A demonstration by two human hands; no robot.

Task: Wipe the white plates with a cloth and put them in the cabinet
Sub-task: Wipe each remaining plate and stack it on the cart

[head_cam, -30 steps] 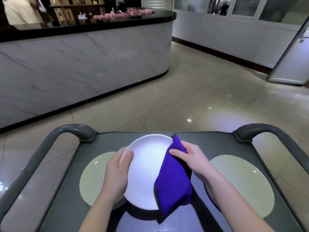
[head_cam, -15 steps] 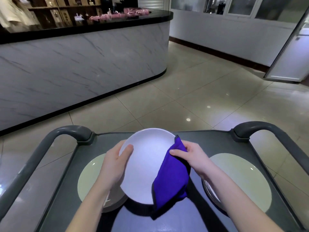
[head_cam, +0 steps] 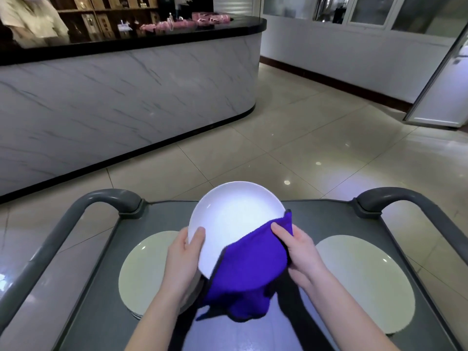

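A white plate is held tilted above the grey cart top. My left hand grips its left rim, thumb on the face. My right hand holds a blue cloth against the plate's lower right part; the cloth hangs down below the rim. A stack of white plates lies on the cart at the left, partly hidden by my left forearm. Another white plate stack lies at the right. No cabinet is in view.
The cart has grey curved handles at the far left and far right. Beyond it lies tiled floor. A marble-fronted counter with a black top runs along the left. A person stands behind it.
The plate has risen and tipped further up. My right hand has swept the cloth from the plate's right edge down over its lower right face.
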